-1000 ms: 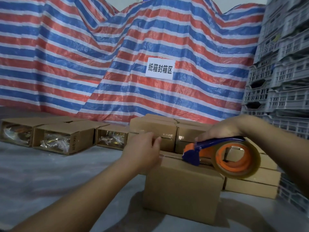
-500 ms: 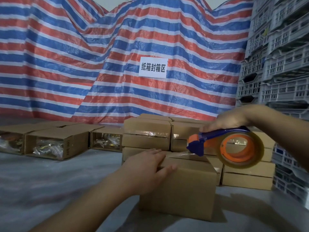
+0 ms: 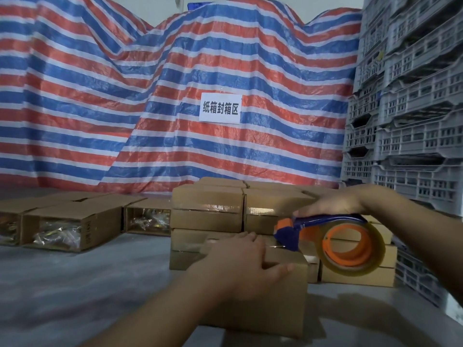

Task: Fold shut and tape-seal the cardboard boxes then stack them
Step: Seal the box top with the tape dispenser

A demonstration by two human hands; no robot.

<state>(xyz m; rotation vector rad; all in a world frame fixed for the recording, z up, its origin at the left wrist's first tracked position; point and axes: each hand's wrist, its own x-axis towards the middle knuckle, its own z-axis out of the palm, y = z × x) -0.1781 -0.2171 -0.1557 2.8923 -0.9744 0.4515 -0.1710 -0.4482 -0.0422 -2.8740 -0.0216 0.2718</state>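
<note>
A closed cardboard box (image 3: 283,304) stands on the grey floor right in front of me. My left hand (image 3: 240,261) lies flat over its top near edge, fingers straight and spread, pressing down. My right hand (image 3: 333,202) grips the blue handle of a tape dispenser (image 3: 325,236) with an orange core and a clear tape roll; its blue nose touches the box top at the far right. Behind stands a stack of sealed boxes (image 3: 208,206), two layers high.
Open boxes (image 3: 72,226) with shiny plastic-wrapped contents lie on their sides at the left. Grey plastic crates (image 3: 411,116) tower at the right. A striped red, white and blue tarp (image 3: 125,96) with a white paper sign hangs behind.
My left hand slid from the box's far top edge toward me and flattened over the near edge. The dispenser lifted, then came back down onto the box top. The view tilted up.
</note>
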